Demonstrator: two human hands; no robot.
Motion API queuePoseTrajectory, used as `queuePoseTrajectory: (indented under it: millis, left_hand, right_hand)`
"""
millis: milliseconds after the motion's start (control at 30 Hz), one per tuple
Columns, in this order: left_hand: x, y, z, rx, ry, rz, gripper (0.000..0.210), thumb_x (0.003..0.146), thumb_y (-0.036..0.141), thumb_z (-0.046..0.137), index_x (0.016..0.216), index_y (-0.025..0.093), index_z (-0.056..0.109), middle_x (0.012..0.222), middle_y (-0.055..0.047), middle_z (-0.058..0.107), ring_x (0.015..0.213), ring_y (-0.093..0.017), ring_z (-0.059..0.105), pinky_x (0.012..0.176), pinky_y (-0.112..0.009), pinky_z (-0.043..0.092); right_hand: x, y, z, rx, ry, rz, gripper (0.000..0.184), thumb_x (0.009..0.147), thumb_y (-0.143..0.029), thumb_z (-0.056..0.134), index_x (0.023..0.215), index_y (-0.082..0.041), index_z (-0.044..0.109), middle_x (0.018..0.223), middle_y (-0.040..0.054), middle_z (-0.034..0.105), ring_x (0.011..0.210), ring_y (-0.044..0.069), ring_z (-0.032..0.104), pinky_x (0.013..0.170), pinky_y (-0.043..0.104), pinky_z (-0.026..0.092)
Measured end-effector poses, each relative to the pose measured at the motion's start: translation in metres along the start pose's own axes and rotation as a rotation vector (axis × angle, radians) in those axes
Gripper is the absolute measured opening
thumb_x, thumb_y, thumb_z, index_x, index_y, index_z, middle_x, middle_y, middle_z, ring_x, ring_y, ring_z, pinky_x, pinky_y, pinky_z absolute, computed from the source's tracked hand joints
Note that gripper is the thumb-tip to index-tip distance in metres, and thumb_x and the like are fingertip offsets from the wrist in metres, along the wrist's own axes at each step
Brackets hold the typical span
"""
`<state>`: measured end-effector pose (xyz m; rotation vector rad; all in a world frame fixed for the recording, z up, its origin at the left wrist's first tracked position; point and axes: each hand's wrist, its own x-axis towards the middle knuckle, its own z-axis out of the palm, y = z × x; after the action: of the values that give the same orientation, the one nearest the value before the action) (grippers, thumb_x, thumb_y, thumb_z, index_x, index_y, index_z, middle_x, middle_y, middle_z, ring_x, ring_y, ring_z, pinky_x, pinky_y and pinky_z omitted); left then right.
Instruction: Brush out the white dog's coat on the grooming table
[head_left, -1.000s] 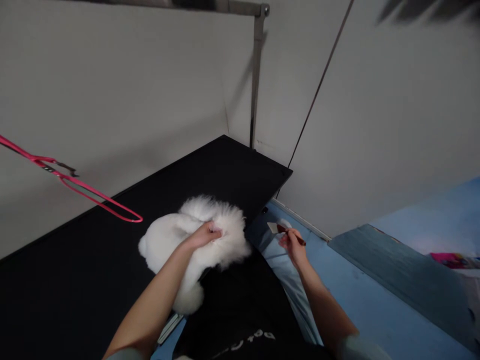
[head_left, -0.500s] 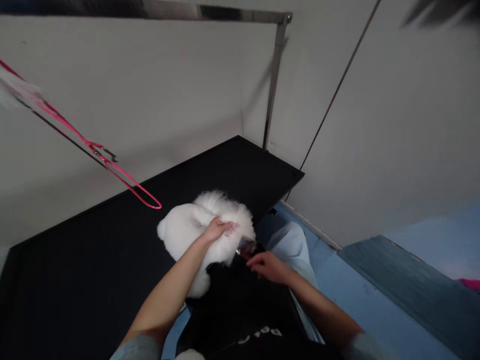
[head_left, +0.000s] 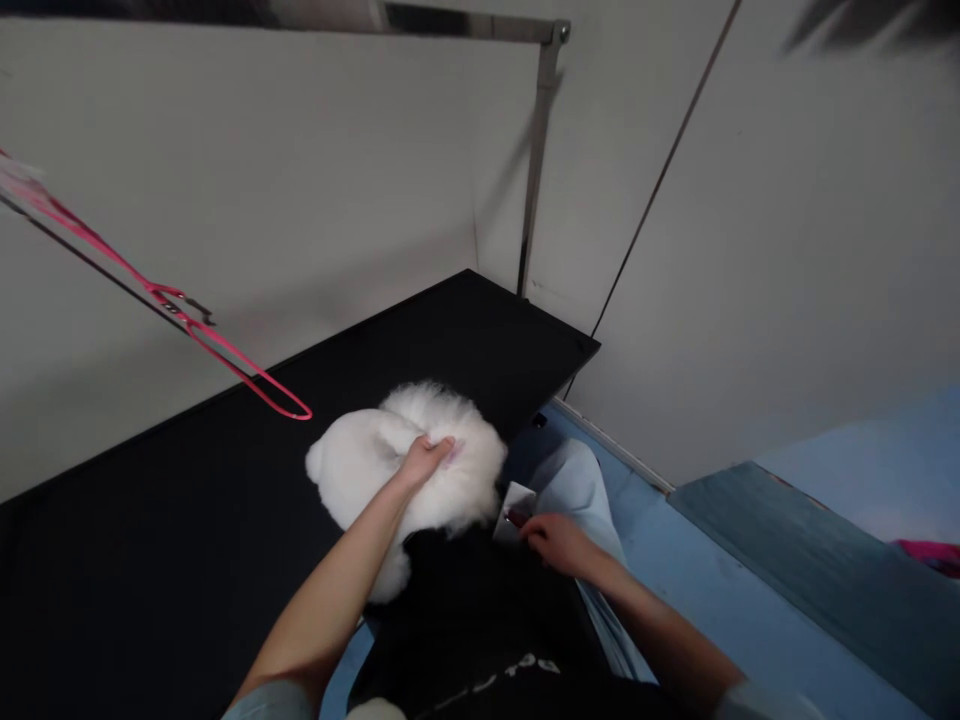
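A fluffy white dog point(head_left: 356, 455) lies at the near edge of the black table, its head hard to make out. My left hand point(head_left: 425, 462) is closed on its long fur, thumb pressed down where a pinkish patch shows through. In my right hand point(head_left: 559, 543) is a slicker brush point(head_left: 514, 505) with a pale rectangular head and a dark red handle. The brush is just right of the coat, over my lap, apart from the fur. How my right fingers wrap the handle is partly hidden.
The black grooming table point(head_left: 187, 500) stretches left and back along the wall. A metal frame point(head_left: 534, 170) rises from its back corner. The pink grooming loop point(head_left: 262, 390) hangs at the left above the table. My black apron point(head_left: 480, 610) is below the dog.
My right hand has drawn the brush from the dog's fur slightly to the right, and its pale head now faces up. My left hand stays on the same fur. The view has shifted slightly.
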<state>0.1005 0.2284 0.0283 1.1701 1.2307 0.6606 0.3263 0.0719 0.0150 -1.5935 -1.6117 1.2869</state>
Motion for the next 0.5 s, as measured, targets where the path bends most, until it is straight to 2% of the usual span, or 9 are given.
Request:
queuePoseTrajectory:
  millis: [100,167,233,300,400,500]
  left_hand:
    - [0.005,0.0,0.0,-0.012,-0.021,0.0,0.043,0.062,0.054,0.074,0.068,0.013,0.062,0.063,-0.005,0.062,0.06,-0.017,0.055,0.06,-0.029,0.043]
    - [0.005,0.0,0.001,0.013,-0.05,0.017,0.043,0.064,0.054,0.072,0.07,0.013,0.063,0.063,-0.004,0.062,0.062,-0.017,0.056,0.062,-0.029,0.044]
    - [0.003,-0.002,0.003,0.109,-0.033,0.047,0.043,0.07,0.056,0.066,0.064,0.014,0.059,0.056,-0.002,0.057,0.057,-0.015,0.052,0.058,-0.028,0.041]
    - [-0.001,-0.005,0.007,0.249,-0.007,0.11,0.042,0.076,0.054,0.059,0.06,0.016,0.055,0.052,-0.001,0.052,0.054,-0.014,0.048,0.055,-0.027,0.039]
    - [-0.001,-0.01,0.011,0.386,-0.027,0.228,0.034,0.079,0.047,0.056,0.068,0.015,0.06,0.063,-0.004,0.061,0.064,-0.019,0.056,0.063,-0.029,0.044]
    - [0.004,-0.012,0.009,0.387,0.015,0.221,0.035,0.081,0.046,0.054,0.077,0.013,0.064,0.073,-0.008,0.067,0.074,-0.022,0.06,0.07,-0.032,0.047]
  right_hand:
    - [0.0,-0.017,0.004,0.006,-0.007,-0.066,0.027,0.078,-0.017,0.053,0.082,-0.028,0.077,0.07,-0.0013,0.073,0.062,0.017,0.065,0.065,0.027,0.048]
    - [0.02,-0.035,0.009,0.015,-0.008,-0.157,0.026,0.082,-0.019,0.053,0.089,-0.027,0.077,0.087,0.0004,0.076,0.079,0.019,0.068,0.077,0.03,0.05]
    - [0.04,-0.044,0.007,-0.034,0.007,-0.142,0.027,0.085,-0.018,0.051,0.094,-0.024,0.076,0.097,0.0025,0.076,0.088,0.02,0.068,0.084,0.03,0.05]
    - [0.045,-0.039,-0.005,-0.127,-0.009,-0.077,0.029,0.086,-0.017,0.049,0.096,-0.022,0.076,0.1,0.0042,0.076,0.092,0.02,0.068,0.088,0.03,0.049]
    - [0.026,-0.022,-0.032,-0.296,-0.083,-0.036,0.033,0.086,-0.016,0.046,0.1,-0.021,0.075,0.105,0.0047,0.075,0.098,0.021,0.068,0.092,0.032,0.048]
    - [0.004,-0.025,-0.051,-0.484,-0.08,0.035,0.034,0.088,-0.014,0.044,0.101,-0.02,0.075,0.105,0.0065,0.075,0.101,0.022,0.068,0.092,0.032,0.046]
